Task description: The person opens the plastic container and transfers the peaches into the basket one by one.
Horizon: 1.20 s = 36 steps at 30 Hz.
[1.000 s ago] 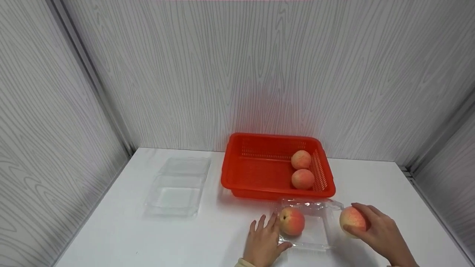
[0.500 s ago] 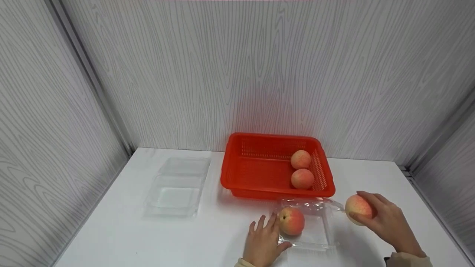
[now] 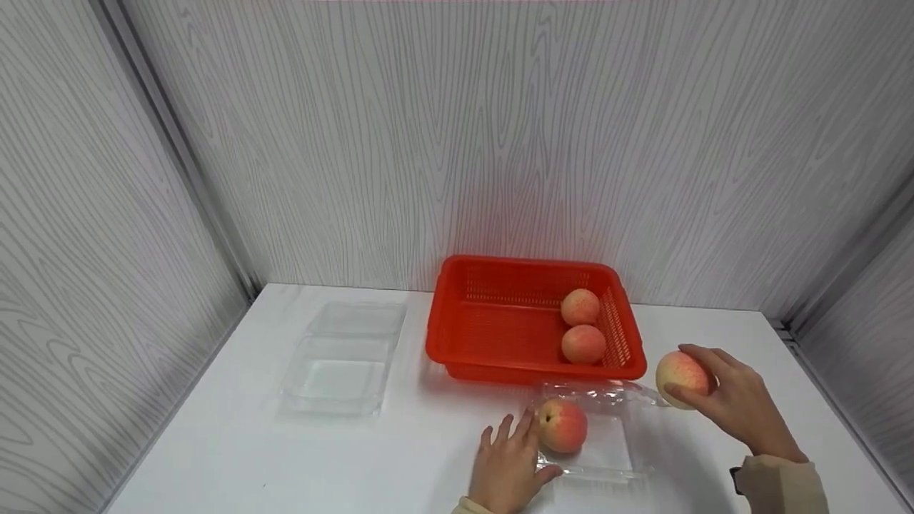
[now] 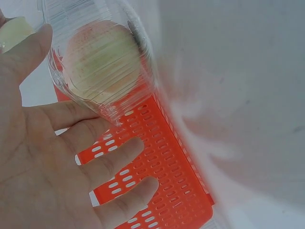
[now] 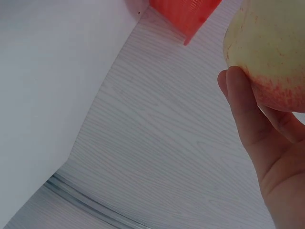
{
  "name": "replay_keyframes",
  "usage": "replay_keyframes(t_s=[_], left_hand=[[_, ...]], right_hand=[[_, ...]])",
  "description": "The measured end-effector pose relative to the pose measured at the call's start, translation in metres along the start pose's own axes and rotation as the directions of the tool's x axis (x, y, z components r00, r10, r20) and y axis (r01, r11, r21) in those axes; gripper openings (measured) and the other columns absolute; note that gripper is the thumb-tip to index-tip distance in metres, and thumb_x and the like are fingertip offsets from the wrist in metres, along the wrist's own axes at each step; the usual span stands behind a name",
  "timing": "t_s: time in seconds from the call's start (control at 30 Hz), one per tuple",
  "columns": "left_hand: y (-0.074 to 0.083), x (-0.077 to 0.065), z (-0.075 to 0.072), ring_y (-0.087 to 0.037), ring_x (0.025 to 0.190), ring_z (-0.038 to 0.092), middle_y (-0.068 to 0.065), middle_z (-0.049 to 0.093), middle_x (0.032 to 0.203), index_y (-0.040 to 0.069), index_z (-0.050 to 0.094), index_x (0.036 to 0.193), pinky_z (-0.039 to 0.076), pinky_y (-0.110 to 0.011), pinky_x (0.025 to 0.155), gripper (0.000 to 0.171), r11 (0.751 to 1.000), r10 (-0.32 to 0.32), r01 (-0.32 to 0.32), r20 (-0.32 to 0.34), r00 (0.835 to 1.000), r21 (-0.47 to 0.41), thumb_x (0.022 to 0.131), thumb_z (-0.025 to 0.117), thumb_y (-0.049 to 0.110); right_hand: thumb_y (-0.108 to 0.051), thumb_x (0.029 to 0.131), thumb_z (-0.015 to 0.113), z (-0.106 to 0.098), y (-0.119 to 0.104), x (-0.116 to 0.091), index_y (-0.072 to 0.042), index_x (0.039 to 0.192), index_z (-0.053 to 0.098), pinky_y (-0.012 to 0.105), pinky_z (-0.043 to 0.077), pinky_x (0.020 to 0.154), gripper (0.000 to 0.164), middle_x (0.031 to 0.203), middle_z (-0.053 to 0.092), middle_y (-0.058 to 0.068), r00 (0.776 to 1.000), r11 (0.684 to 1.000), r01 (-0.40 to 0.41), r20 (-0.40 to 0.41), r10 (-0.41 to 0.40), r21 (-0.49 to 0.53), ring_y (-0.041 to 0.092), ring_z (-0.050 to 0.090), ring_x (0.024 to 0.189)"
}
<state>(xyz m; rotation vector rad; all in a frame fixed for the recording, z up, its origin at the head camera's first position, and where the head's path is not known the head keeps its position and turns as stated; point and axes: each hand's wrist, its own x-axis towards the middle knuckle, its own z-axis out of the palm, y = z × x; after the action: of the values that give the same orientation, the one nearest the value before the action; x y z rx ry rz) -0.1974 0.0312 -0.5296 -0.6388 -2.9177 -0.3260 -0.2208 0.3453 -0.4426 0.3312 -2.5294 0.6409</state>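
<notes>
In the head view my right hand (image 3: 742, 400) grips a peach (image 3: 678, 378) above the table, to the right of a clear plastic container (image 3: 614, 442). The right wrist view shows the fingers and thumb around the held peach (image 5: 276, 52). Another peach (image 3: 564, 426) sits in the left part of the clear container. My left hand (image 3: 505, 460) lies against the container's left side with its fingers spread. In the left wrist view the index finger and thumb of the left hand (image 4: 62, 157) are by the container wall (image 4: 119, 107), and the peach inside shows through it.
Behind the container stands a red plastic basket (image 3: 500, 371) with two peaches (image 3: 583, 345) at its right end. A second clear container (image 3: 339, 385), with its lid folded back, lies on the left of the white table (image 3: 285, 471). Wood-grain panels (image 3: 357, 143) enclose the back and sides.
My right hand has lifted the peach upward and away from the container's right edge, with a small shift back leftward. The left hand and the other peaches stay in place.
</notes>
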Motion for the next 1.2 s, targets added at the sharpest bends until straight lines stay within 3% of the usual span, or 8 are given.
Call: replay_keyframes(t_s=[0.4, 0.7, 1.03, 1.2], left_hand=[[0.002, 0.000, 0.000, -0.028, 0.129, 0.055, -0.001, 0.056, 0.147, 0.012, 0.056, 0.146, 0.049, -0.054, 0.098, 0.082, 1.000, -0.007, 0.007, -0.019, 1.000, 0.000, 0.083, 0.073, 0.061], [-0.001, 0.002, -0.001, -0.028, 0.130, 0.054, -0.001, 0.053, 0.150, 0.013, 0.055, 0.147, 0.048, -0.054, 0.099, 0.080, 1.000, -0.028, 0.028, 0.013, 1.000, -0.010, 0.085, 0.071, 0.062], [0.002, 0.002, 0.001, -0.029, 0.131, 0.053, -0.001, 0.052, 0.151, 0.013, 0.054, 0.148, 0.046, -0.055, 0.101, 0.080, 0.998, -0.049, 0.051, 0.040, 0.998, -0.033, 0.086, 0.071, 0.061], [0.002, 0.001, 0.001, -0.030, 0.129, 0.055, -0.002, 0.051, 0.151, 0.011, 0.054, 0.148, 0.048, -0.054, 0.100, 0.079, 0.999, -0.023, 0.023, 0.021, 1.000, -0.034, 0.087, 0.071, 0.060]], right_hand=[[-0.017, 0.074, 0.091, 0.001, -0.005, 0.017, -0.001, 0.122, 0.067, 0.035, 0.053, 0.066, 0.057, 0.104, 0.070, 0.015, 0.997, 0.998, 0.063, -0.037, -0.062, 0.027, 0.027, 0.061, 0.083], [-0.020, 0.080, 0.087, 0.003, -0.011, 0.033, 0.000, 0.124, 0.063, 0.059, 0.052, 0.074, 0.054, 0.111, 0.067, 0.021, 0.999, 0.997, 0.047, -0.004, -0.047, 0.054, 0.042, 0.061, 0.092], [-0.020, 0.082, 0.086, 0.004, -0.014, 0.045, 0.002, 0.124, 0.064, 0.053, 0.053, 0.075, 0.052, 0.113, 0.067, 0.021, 1.000, 0.997, 0.023, 0.014, -0.024, 0.077, 0.035, 0.061, 0.093], [-0.020, 0.083, 0.085, 0.001, -0.015, 0.051, 0.001, 0.123, 0.064, 0.049, 0.053, 0.074, 0.050, 0.111, 0.067, 0.019, 0.999, 0.996, 0.024, 0.019, -0.026, 0.087, 0.033, 0.061, 0.092]])
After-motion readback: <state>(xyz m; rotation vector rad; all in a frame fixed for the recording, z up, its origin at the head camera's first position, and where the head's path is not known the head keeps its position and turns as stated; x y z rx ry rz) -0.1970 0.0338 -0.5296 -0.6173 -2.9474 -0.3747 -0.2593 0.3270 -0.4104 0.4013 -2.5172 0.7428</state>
